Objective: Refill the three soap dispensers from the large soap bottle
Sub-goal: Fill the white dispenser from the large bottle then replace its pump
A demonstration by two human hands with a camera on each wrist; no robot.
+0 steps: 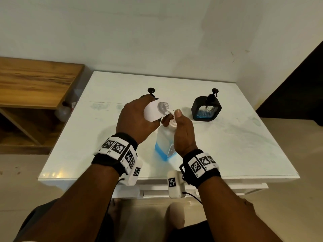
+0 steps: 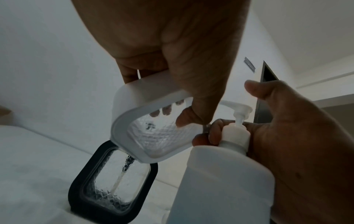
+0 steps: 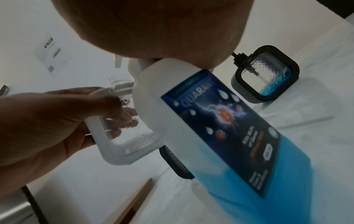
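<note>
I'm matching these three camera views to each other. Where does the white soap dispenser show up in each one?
Head: white soap dispenser at centre, tilted in the left hand, its neck open.
Left wrist: centre, above a black dispenser.
Right wrist: left of centre, behind the large soap bottle.
Shared landmark: the large soap bottle, which the right hand grips.

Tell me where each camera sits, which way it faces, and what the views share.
Head: on the head, looking down at the white table; both forearms, left hand, right hand show.
Left wrist: low, looking up along the palm at the white dispenser.
Right wrist: low, looking along the palm at the large soap bottle.
All three share white dispenser and bottle.
</note>
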